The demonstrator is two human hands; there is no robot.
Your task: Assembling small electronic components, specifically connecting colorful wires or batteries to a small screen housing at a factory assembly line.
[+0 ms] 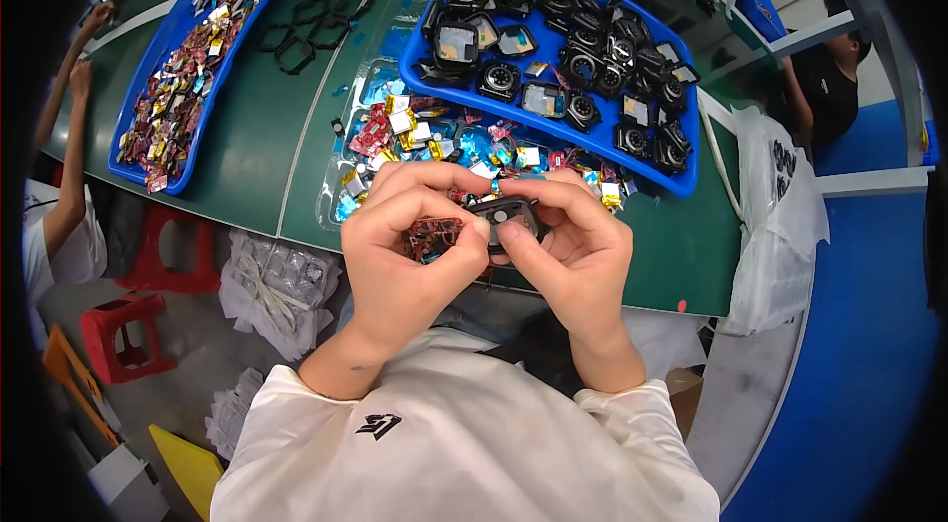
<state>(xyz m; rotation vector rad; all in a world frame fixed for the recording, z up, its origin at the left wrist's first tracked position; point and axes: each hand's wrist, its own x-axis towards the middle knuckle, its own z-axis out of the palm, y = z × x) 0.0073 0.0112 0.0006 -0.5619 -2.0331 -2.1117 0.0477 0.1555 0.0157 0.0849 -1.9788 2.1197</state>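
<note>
My left hand (390,250) holds a bunch of small red circuit boards (428,238) in its curled fingers. Its thumb and fingertips meet at the edge of a black smartwatch case (515,213). My right hand (583,250) grips that case from the other side, thumb lying across its open face. Both hands are close together above the near part of the table. Just beyond them, a clear plastic tray (328,188) carries a loose pile of red boards, silver-and-yellow battery cells (400,119) and blue film. My fingers hide part of the case and boards.
A blue tray (693,142) heaped with black watch cases (499,80) stands behind the pile. Another blue tray (215,97) of boards is at left. Black frames (294,54) lie between them on the green table (272,142). Other people are at both sides; red stools (123,334) stand lower left.
</note>
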